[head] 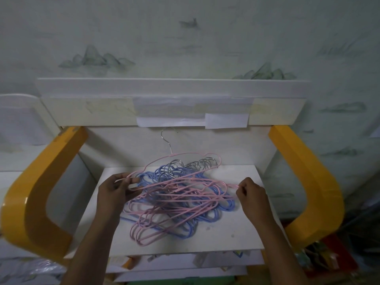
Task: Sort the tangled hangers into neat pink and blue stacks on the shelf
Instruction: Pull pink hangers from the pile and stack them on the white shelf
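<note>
Wall: pale wallpaper point(185, 38) behind it all, printed with soft grey-green mountain shapes, smooth and matte.
Shelf unit: white boards with two glossy yellow side arms point(30, 192), curved and chunky; the right one point(312, 182) mirrors it.
Shelf: flat white board point(216, 233), a little scuffed, and it is carrying the whole tangle.
Upper board: cream panel point(86, 110) above the shelf, with white paper slips point(226, 120) taped on; no writing can be read on them.
Hanger pile: pink and blue hangers point(174, 204) heaped together mid-shelf, thin coated wire with rounded loop ends, colours thoroughly interlaced, nothing stacked by colour yet.
Hooks: a cluster of shiny silver metal hooks point(193, 164) bunched at the back of the pile.
Raised pink hanger: one pink hanger point(181, 156) lifted at the back of the heap, its silver hook pointing up toward the paper slips.
Left hand: left hand point(117, 190) at the pile's left edge, fingers curled around pink wire there.
Right hand: right hand point(250, 192) at the right edge, fingertips pinching the end of a pink wire.
Below the shelf: bits of paper and packaging on a lower level, too dim to read.
</note>
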